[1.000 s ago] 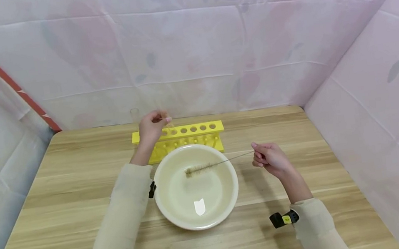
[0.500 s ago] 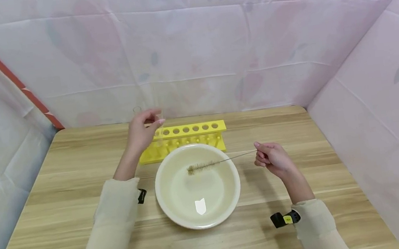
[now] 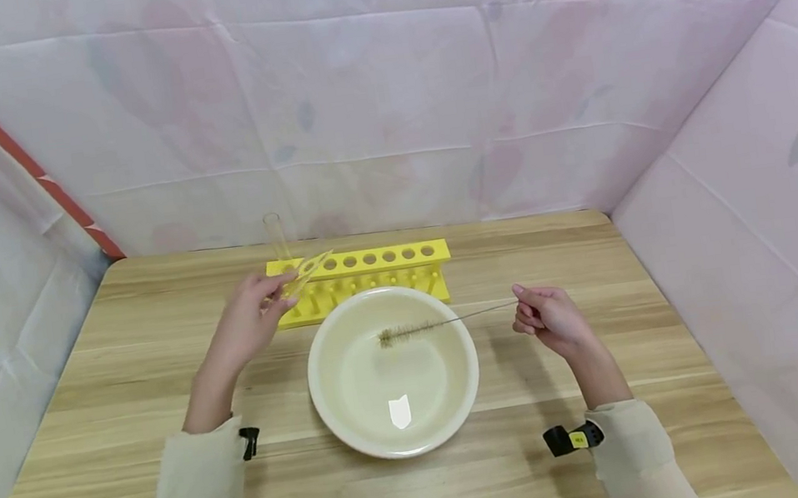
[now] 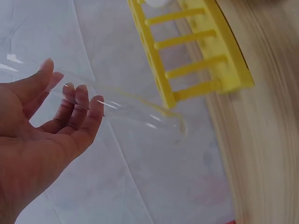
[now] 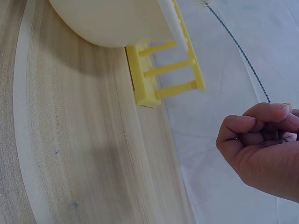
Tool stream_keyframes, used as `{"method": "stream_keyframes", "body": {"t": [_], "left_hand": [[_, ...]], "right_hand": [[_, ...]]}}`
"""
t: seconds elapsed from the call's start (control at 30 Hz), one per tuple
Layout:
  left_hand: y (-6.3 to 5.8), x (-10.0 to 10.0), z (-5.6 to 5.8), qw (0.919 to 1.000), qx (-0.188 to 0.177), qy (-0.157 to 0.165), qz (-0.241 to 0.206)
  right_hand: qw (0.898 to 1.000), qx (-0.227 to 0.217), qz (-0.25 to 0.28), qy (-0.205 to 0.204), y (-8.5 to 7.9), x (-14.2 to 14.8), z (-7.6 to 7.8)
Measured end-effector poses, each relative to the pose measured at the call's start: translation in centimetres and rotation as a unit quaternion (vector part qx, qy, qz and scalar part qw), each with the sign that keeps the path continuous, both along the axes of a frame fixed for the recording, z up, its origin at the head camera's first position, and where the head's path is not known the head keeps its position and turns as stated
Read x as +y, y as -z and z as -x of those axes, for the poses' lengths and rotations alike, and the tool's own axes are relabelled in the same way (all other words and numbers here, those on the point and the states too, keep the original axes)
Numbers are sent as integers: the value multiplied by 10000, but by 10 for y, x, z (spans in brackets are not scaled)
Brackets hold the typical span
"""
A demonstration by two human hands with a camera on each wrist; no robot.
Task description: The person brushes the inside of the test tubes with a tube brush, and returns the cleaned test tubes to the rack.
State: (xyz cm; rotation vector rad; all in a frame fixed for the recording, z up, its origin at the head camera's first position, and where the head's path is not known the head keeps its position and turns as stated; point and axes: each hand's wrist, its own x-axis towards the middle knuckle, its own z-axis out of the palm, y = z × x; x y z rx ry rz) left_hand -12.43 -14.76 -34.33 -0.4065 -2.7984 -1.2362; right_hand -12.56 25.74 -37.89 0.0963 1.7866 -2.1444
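Note:
A clear glass test tube slants across the left end of the yellow test tube rack, held between the thumb and fingers of my left hand. In the left wrist view, the rounded end of this test tube points away from the palm. My right hand pinches the thin wire handle of a test tube brush, whose bristles hang over the cream basin. The right wrist view shows the twisted wire running out from the curled fingers.
A second clear test tube stands in the rack's left end. The basin sits right in front of the rack on the wooden table. Fabric walls rise behind the table and at both sides.
My left hand has moved left and nearer to me, and the test tube in it has turned from near upright to slanting. The right hand and brush have barely shifted.

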Motion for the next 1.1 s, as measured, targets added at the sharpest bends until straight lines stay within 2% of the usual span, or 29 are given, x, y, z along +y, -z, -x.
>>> {"method": "stream_keyframes", "body": {"t": [0.27,0.47,0.67,0.83,1.1], "left_hand": [[5,-13,-22,9968,88,192,774],[10,-17,-27,9914,-57,65,1309],[12,-20,-31,9812,217,-69,1915],[11,-19,-32,9792,308,-93,2005],[11,-14,-30,9834,580,-85,1715]], "right_hand": [[9998,52,159,92,1,0,-1],[9996,130,256,73,0,0,1],[9992,148,333,150,-2,0,2],[9987,53,488,144,-7,0,3],[9977,24,683,24,-11,-2,7]]}}
